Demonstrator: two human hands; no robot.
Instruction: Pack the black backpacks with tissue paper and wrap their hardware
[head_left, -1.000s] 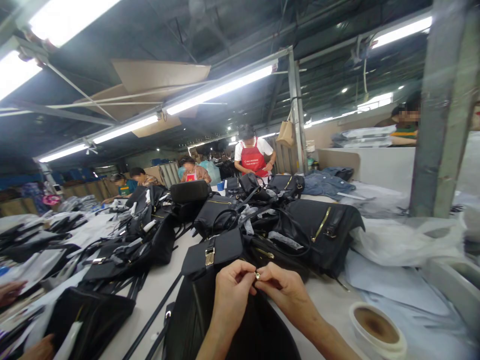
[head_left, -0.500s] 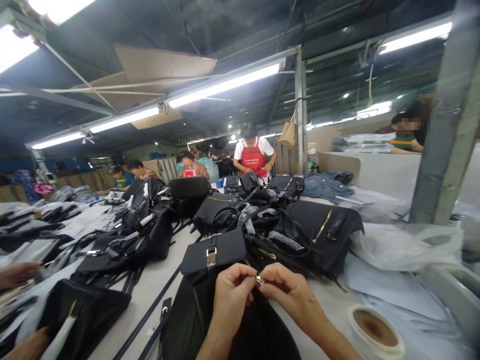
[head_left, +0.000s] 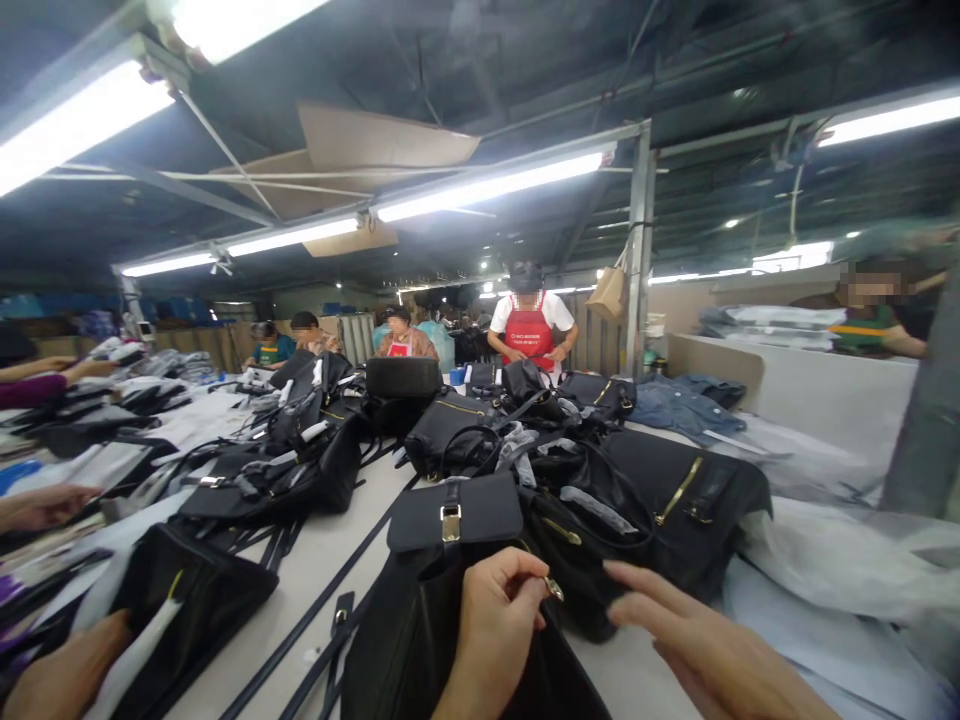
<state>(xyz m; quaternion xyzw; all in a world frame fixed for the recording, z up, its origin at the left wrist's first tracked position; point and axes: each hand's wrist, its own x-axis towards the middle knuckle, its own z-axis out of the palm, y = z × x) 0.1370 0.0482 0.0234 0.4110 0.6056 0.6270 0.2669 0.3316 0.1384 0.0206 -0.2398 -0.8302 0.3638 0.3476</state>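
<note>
Between the thumb and forefinger of my left hand is a small gold metal fitting; its exact kind is too small to tell. My right hand is apart from it, to the right, with fingers stretched out, empty and slightly blurred. Under my left hand lies a black backpack with a front flap and a gold buckle. A black strap with a metal end lies beside it on the left.
Black bags with gold zippers are piled ahead. Clear plastic sheeting lies at the right. On the left, a co-worker's hand is at another black bag. A person in a red apron stands across the table.
My right hand has let go of the gold fitting and moved right, its fingers opening. My left hand still pinches it. The view has turned left, and the tub of brown stuff has left the picture.
</note>
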